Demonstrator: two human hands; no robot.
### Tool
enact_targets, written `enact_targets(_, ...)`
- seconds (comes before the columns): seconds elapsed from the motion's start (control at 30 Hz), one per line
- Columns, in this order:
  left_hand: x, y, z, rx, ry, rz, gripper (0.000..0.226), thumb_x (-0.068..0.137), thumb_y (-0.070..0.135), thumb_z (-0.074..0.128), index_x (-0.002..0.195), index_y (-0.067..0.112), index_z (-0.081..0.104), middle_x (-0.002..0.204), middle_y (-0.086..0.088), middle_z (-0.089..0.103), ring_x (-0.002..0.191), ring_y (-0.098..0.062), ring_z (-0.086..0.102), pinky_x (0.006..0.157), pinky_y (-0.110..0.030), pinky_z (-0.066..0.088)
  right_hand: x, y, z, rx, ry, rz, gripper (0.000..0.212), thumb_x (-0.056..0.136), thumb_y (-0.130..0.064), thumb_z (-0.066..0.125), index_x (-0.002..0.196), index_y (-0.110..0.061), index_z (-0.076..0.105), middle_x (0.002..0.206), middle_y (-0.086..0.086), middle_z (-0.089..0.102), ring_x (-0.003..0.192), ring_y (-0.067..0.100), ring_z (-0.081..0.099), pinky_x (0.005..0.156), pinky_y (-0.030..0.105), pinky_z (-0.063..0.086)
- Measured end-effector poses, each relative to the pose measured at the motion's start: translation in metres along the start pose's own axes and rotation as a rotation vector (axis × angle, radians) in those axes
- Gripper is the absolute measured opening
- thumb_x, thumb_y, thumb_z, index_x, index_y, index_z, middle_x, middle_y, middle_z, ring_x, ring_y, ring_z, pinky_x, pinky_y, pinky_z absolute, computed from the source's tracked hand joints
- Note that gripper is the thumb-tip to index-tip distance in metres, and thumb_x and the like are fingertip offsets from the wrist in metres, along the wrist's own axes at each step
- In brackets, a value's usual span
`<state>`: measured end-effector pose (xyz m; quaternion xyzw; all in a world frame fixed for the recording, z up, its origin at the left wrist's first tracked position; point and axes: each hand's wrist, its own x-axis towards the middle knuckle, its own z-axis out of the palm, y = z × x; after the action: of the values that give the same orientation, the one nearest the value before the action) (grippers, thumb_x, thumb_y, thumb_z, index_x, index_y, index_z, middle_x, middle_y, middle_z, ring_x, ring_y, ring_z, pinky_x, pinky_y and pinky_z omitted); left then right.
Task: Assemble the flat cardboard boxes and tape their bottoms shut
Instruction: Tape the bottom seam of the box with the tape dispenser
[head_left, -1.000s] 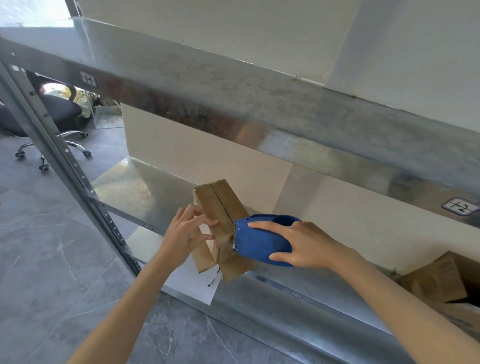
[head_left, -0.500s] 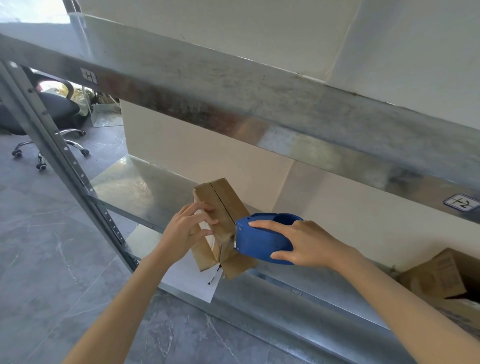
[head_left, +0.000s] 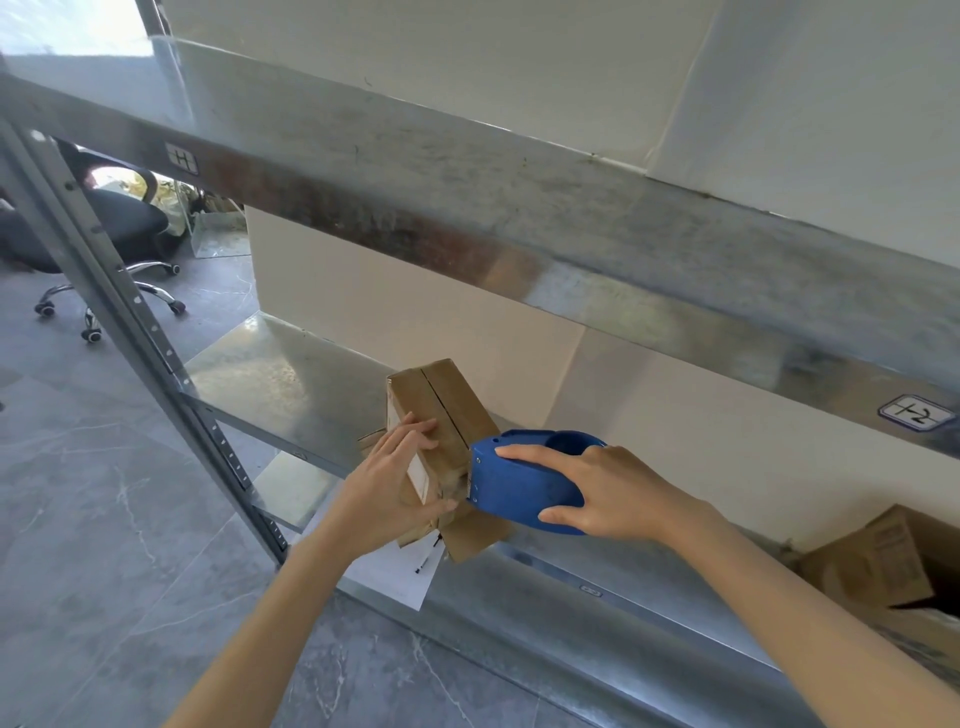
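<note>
A small brown cardboard box (head_left: 441, 410) stands tilted on the metal shelf (head_left: 291, 384), its closed flaps with the centre seam facing up and toward me. My left hand (head_left: 395, 483) holds the box's left side, fingers laid over the near flap. My right hand (head_left: 608, 493) grips a blue tape dispenser (head_left: 519, 483), whose front edge presses against the lower right part of the box. Clear tape shows at the dispenser's mouth against the cardboard.
A white sheet of paper (head_left: 395, 577) lies under the box at the shelf's front edge. More cardboard boxes (head_left: 883, 561) sit on the shelf at the far right. An upper shelf beam (head_left: 519, 234) crosses overhead. A black office chair (head_left: 114, 234) stands on the grey floor at left.
My left hand has slid a little down and forward on the box, fingers flatter on the flap. The dispenser stays pressed at the box's lower right, nearly unmoved.
</note>
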<state>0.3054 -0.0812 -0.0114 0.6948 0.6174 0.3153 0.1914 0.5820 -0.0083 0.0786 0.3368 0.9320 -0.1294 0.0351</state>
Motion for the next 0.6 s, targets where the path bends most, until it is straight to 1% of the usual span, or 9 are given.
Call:
enact_targets(0.07,0.000,0.008,0.005,-0.003,0.051,-0.031,0.069,0.073,0.066,0.070,0.130,0.033,0.050,0.150,0.021,0.032,0.148,-0.003,0.014,0.110,-0.028,0.029,0.001,0.000,0.000,-0.003,0.005,-0.013,0.083,0.092,-0.048,0.056,0.135,-0.075,-0.009,0.079,-0.005,0.060,0.060,0.005,0.045,0.059,0.017,0.033)
enact_targets(0.13,0.002,0.013,0.011,0.007,0.106,-0.050,0.067,0.078,0.057,0.072,0.136,0.030,0.054,0.151,0.013,0.038,0.149,-0.009,0.017,0.111,-0.034,0.034,0.001,0.001,0.001,-0.005,0.005,-0.019,0.083,0.091,-0.047,0.057,0.134,-0.076,-0.008,0.071,-0.007,0.056,0.056,0.006,0.044,0.059,0.019,0.034)
enact_targets(0.2,0.001,0.015,0.015,0.003,0.137,-0.064,0.061,0.081,0.047,0.074,0.137,0.026,0.057,0.151,0.006,0.041,0.149,-0.013,0.020,0.110,-0.038,0.037,0.002,0.002,0.001,-0.011,0.005,-0.028,0.083,0.091,-0.048,0.056,0.133,-0.076,-0.009,0.066,-0.008,0.053,0.054,0.006,0.044,0.058,0.018,0.034)
enact_targets(0.3,-0.001,0.011,0.019,0.010,0.135,-0.053,0.058,0.082,0.038,0.077,0.135,0.022,0.060,0.150,0.003,0.043,0.149,-0.015,0.021,0.107,-0.041,0.042,0.002,0.002,0.002,-0.021,0.009,-0.045,0.083,0.092,-0.049,0.056,0.133,-0.076,-0.010,0.061,-0.012,0.045,0.052,0.004,0.042,0.058,0.015,0.028)
enact_targets(0.37,-0.002,0.007,0.020,-0.030,0.131,-0.062,0.056,0.083,0.030,0.078,0.135,0.021,0.060,0.152,0.005,0.041,0.150,-0.014,0.018,0.110,-0.042,0.041,0.004,0.001,0.003,-0.020,0.010,-0.056,0.082,0.092,-0.049,0.055,0.134,-0.075,-0.010,0.060,-0.012,0.044,0.051,0.005,0.041,0.057,0.014,0.024)
enact_targets(0.47,-0.004,0.002,0.025,-0.069,0.155,-0.046,0.053,0.083,0.022,0.078,0.133,0.022,0.059,0.154,0.012,0.037,0.151,-0.011,0.013,0.115,-0.040,0.035,0.007,0.001,0.005,-0.018,0.012,-0.071,0.083,0.092,-0.047,0.055,0.135,-0.074,-0.010,0.058,-0.012,0.042,0.050,0.005,0.040,0.058,0.020,0.030)
enact_targets(0.53,-0.005,0.000,0.028,-0.107,0.179,-0.041,0.053,0.081,0.025,0.078,0.131,0.026,0.059,0.154,0.017,0.036,0.151,-0.007,0.011,0.115,-0.036,0.033,0.009,0.003,0.005,-0.019,0.005,-0.078,0.083,0.092,-0.046,0.056,0.135,-0.074,-0.011,0.058,-0.013,0.041,0.049,0.005,0.040,0.059,0.022,0.034)
enact_targets(0.6,-0.004,-0.003,0.031,-0.150,0.184,-0.053,0.055,0.080,0.034,0.080,0.131,0.029,0.058,0.153,0.021,0.036,0.150,-0.003,0.010,0.114,-0.032,0.030,0.010,0.004,0.005,-0.020,-0.007,-0.086,0.084,0.092,-0.046,0.056,0.135,-0.074,-0.011,0.059,-0.015,0.040,0.050,0.004,0.040,0.060,0.025,0.038)
